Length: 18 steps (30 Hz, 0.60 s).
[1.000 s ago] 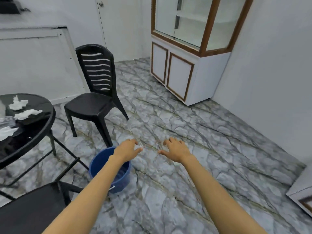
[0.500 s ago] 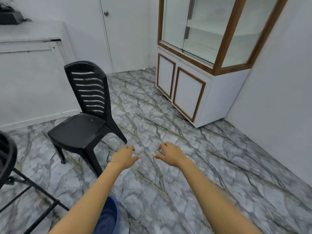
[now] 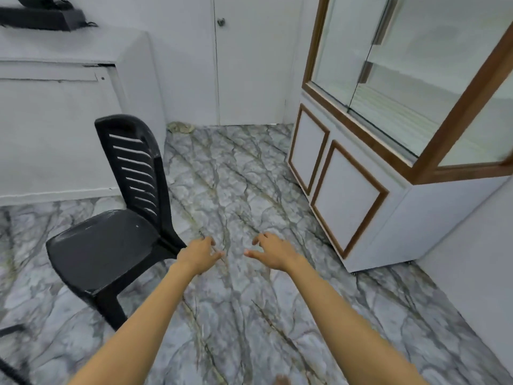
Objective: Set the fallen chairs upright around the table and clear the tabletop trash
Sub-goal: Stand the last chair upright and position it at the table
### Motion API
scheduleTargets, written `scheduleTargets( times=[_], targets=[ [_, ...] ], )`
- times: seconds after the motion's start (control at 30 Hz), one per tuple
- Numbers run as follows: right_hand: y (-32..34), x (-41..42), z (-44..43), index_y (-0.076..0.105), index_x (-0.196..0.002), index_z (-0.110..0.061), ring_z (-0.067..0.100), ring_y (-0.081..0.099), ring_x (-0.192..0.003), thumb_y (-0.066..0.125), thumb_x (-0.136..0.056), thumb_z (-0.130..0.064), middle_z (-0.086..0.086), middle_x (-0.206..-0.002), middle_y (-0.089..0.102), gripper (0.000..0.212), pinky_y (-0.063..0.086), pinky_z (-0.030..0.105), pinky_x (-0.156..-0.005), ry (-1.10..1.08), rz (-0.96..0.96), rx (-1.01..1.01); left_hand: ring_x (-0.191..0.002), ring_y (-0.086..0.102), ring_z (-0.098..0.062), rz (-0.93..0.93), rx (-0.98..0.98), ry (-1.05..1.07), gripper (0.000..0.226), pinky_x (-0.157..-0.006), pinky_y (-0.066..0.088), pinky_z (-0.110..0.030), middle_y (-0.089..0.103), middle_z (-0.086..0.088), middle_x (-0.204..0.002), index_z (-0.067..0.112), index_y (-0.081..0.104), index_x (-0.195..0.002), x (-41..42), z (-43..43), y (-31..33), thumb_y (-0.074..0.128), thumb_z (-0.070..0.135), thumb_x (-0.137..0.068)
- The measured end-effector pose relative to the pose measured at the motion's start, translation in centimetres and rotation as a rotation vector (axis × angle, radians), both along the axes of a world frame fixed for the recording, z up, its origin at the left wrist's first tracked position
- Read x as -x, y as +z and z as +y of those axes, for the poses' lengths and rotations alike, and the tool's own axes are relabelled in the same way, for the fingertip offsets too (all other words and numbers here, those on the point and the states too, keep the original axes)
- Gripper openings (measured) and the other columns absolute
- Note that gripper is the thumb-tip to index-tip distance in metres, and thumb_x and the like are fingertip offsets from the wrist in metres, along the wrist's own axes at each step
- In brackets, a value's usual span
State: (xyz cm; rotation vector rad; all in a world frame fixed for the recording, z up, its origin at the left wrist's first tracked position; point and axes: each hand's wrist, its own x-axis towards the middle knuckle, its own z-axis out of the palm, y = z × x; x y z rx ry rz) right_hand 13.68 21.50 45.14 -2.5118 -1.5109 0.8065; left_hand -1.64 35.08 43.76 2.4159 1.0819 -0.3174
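1. Grey marble-patterned floor (image 3: pixel 249 190) ran from under you to a white door (image 3: pixel 249 65) at the far wall, its veins dark and branching, and the tiles between were bare
2. To your right stood a white cabinet (image 3: pixel 402 218) with brown-trimmed lower doors and a glass display case (image 3: pixel 402 79) on top, its near corner jutting toward the walkway
3. To your left a white counter (image 3: pixel 55 120) lined the wall, and a dark object (image 3: pixel 41 15) sat on its top edge, too blurred for you to name
4. One black plastic chair (image 3: pixel 111 232) stood upright on its legs at your left, slatted back toward the counter and seat facing you; no table or tabletop trash showed in your view
5. Open floor lay between the chair's right edge and the cabinet's lower doors, a clear lane straight ahead to the door, narrowing toward the far wall
6. At the lower left edge you had thin dark bars (image 3: pixel 11 357) cutting into the picture, and you could not tell what they belonged to
7. Both your forearms reached forward, bare, at about the same height over the floor
8. Your left hand (image 3: pixel 198 255) hung palm down with fingers loosely spread, just beside the chair's rear right corner; whether it touched the chair could not be told
9. Your right hand (image 3: pixel 273 252) was likewise palm down and spread, holding nothing, near the left hand but apart from it
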Motion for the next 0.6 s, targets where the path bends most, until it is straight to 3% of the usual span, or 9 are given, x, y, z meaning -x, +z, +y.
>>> scheduleTargets(
  times=[0.2, 0.6],
  targets=[
    [1.6, -14.0, 9.2, 0.046, -0.129, -0.014, 0.03, 0.047, -0.119, 0.04, -0.092, -0.058, 0.014, -0.133, 0.047, 0.058, 0.042, 0.044, -0.098, 0.117, -0.032, -0.001, -0.111, 0.054, -0.025, 0.003, 0.032, 0.147, 0.051, -0.091, 0.048, -0.037, 0.052, -0.011, -0.127, 0.013, 0.04, -0.132, -10.9, 6.6, 1.3, 0.044, 0.046, -0.093],
    [-1.1, -29.5, 32.5, 0.046, -0.129, -0.015, 0.026, 0.045, -0.124, 0.043, -0.09, -0.057, 0.01, -0.136, 0.045, 0.057, 0.04, 0.042, -0.101, 0.353, 0.084, -0.026, -0.12, 0.05, -0.025, 0.014, -0.037, 0.345, 0.053, -0.094, 0.046, -0.038, 0.049, -0.011, -0.133, 0.013, 0.041, -0.132, -24.9, 25.5, -0.5, 0.045, 0.048, -0.092]
  ],
)
